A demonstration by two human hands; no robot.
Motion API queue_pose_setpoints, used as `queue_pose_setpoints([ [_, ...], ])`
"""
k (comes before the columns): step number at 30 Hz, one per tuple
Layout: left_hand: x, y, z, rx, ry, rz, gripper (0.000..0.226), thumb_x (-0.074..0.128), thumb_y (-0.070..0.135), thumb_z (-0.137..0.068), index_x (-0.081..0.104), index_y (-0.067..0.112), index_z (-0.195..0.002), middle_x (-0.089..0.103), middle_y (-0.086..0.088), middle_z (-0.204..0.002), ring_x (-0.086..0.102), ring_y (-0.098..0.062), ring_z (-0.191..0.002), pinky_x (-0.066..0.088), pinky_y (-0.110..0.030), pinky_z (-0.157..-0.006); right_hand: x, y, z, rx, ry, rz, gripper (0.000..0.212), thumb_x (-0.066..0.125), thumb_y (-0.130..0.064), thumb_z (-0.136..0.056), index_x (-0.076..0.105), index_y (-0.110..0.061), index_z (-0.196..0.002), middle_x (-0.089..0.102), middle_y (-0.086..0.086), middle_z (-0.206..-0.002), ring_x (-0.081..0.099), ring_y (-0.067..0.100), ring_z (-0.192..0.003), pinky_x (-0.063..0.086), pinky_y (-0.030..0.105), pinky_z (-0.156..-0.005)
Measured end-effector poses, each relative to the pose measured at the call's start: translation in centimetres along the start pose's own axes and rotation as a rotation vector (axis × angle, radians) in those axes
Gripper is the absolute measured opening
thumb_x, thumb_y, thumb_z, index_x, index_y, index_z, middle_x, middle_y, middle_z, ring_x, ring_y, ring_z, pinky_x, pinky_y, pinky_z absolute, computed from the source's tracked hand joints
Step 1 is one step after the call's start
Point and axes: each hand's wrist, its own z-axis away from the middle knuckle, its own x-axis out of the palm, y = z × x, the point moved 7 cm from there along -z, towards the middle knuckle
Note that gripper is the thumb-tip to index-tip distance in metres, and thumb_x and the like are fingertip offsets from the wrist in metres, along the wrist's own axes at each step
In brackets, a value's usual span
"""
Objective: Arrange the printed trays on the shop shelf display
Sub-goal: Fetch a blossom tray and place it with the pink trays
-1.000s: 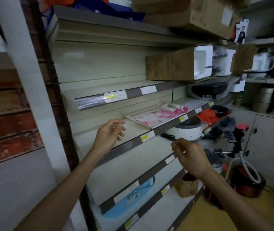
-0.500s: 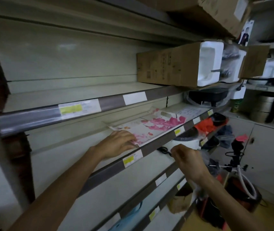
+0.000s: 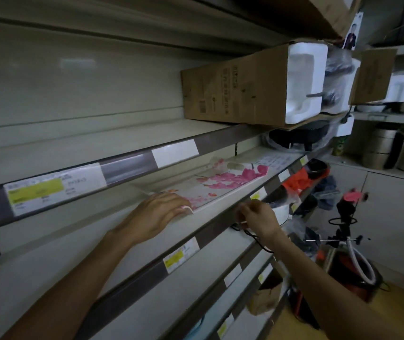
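Your left hand (image 3: 156, 212) rests flat-fingered on the near end of the white rectangular pink-flowered tray (image 3: 210, 186) beside bare cream metal shelf (image 3: 97, 231); right hand (image 3: 257, 214) curled, grip state unclear.

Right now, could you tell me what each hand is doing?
Left hand: open, fingers resting on the floral tray.
Right hand: fingers curled; whether it holds anything cannot be told.

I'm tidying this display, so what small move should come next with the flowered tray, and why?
Probably slide the tray with the left hand, squaring it to the shelf edge. It lies at an angle on the shelf, that hand already rests on its near corner, and the right hand is at the shelf edge, off the tray.
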Motion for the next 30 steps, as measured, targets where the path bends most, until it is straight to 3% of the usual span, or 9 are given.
queue_pose_setpoints([
  [3, -0.9, 0.5, -0.9, 0.023, 0.060, 0.073, 0.048, 0.032, 0.047, -0.099, 0.067, 0.018, -0.115, 0.067, 0.005, -0.114, 0.058, -0.003, -0.107, 0.044, -0.018, -0.092, 0.6, -0.2, -3.3, 0.173, 0.028, -0.349, 0.023, 0.052, -0.021, -0.099, 0.059, 0.000, -0.098, 0.066, 0.019, -0.093, 0.067, 0.031, -0.082, 0.060, 0.042, -0.078],
  [6, -0.8, 0.5, -1.5, 0.004, 0.048, 0.091, 0.041, 0.035, 0.044, -0.099, 0.065, 0.021, -0.115, 0.066, 0.007, -0.113, 0.060, -0.005, -0.105, 0.049, -0.028, -0.090, 0.8, -0.6, -6.8, 0.235, 0.031, -0.526, 0.037, 0.053, -0.028, -0.098, 0.055, 0.003, -0.117, 0.063, 0.024, -0.106, 0.068, 0.035, -0.091, 0.057, 0.051, -0.086],
  [9, -0.5, 0.7, -1.7, 0.026, 0.049, 0.092, 0.037, 0.037, 0.043, -0.100, 0.064, 0.022, -0.114, 0.065, 0.009, -0.111, 0.061, -0.005, -0.103, 0.050, -0.030, -0.088, 1.0, -0.7, -9.1, 0.304, 0.050, -0.605, 0.039, 0.047, -0.034, -0.100, 0.056, -0.001, -0.118, 0.067, 0.023, -0.109, 0.069, 0.040, -0.095, 0.056, 0.058, -0.083],
  [11, -0.5, 1.1, -1.7, 0.032, 0.045, 0.093, 0.041, 0.034, 0.046, -0.099, 0.064, 0.022, -0.114, 0.067, 0.008, -0.110, 0.061, -0.006, -0.102, 0.049, -0.030, -0.086, 1.3, -0.5, -10.5, 0.341, 0.073, -0.622, 0.032, 0.046, -0.026, -0.098, 0.056, -0.003, -0.119, 0.067, 0.023, -0.114, 0.068, 0.042, -0.098, 0.055, 0.060, -0.083],
  [18, -0.1, 2.2, -1.6, 0.029, 0.003, 0.029, 0.049, 0.030, 0.054, -0.097, 0.065, 0.025, -0.116, 0.066, 0.012, -0.111, 0.059, -0.004, -0.104, 0.052, -0.033, -0.088, 1.3, 0.0, -10.5, 0.421, 0.262, -0.647, 0.021, 0.050, -0.010, -0.095, 0.053, -0.003, -0.114, 0.063, 0.016, -0.107, 0.064, 0.032, -0.100, 0.055, 0.050, -0.091],
  [21, -0.1, 3.7, -1.2, 0.032, -0.030, 0.082, 0.047, 0.036, 0.057, -0.094, 0.066, 0.027, -0.115, 0.066, 0.014, -0.110, 0.057, 0.002, -0.104, 0.050, -0.029, -0.092, 0.3, 0.6, -9.8, 0.398, 0.266, -0.617, 0.023, 0.050, -0.006, -0.094, 0.057, -0.001, -0.115, 0.065, 0.015, -0.102, 0.066, 0.033, -0.096, 0.058, 0.046, -0.082],
  [26, -0.3, 6.7, -0.9, 0.002, -0.016, 0.215, 0.041, 0.043, 0.051, -0.095, 0.067, 0.023, -0.114, 0.066, 0.017, -0.109, 0.059, 0.003, -0.101, 0.050, -0.021, -0.086, -2.9, 1.1, -7.2, 0.319, 0.274, -0.658, 0.010, 0.053, -0.001, -0.088, 0.057, -0.008, -0.082, 0.064, 0.011, -0.092, 0.067, 0.033, -0.086, 0.058, 0.045, -0.081],
  [28, -1.0, 7.2, -1.0, -0.032, 0.071, 0.211, 0.033, 0.046, 0.045, -0.096, 0.068, 0.025, -0.110, 0.065, 0.020, -0.108, 0.059, 0.004, -0.102, 0.048, -0.016, -0.087, -4.5, 1.6, -5.5, 0.300, 0.279, -0.638, 0.015, 0.052, 0.001, -0.087, 0.055, -0.009, -0.077, 0.060, 0.008, -0.083, 0.063, 0.028, -0.075, 0.056, 0.037, -0.067],
  [30, -1.3, 6.9, -1.2, -0.143, 0.135, 0.212, 0.022, 0.049, 0.035, -0.098, 0.067, 0.028, -0.108, 0.066, 0.018, -0.108, 0.060, 0.001, -0.100, 0.047, -0.021, -0.085, -6.1, 2.0, -3.4, 0.277, 0.272, -0.612, 0.018, 0.050, 0.001, -0.088, 0.052, -0.010, -0.073, 0.053, 0.004, -0.074, 0.053, 0.020, -0.063, 0.048, 0.031, -0.054],
])
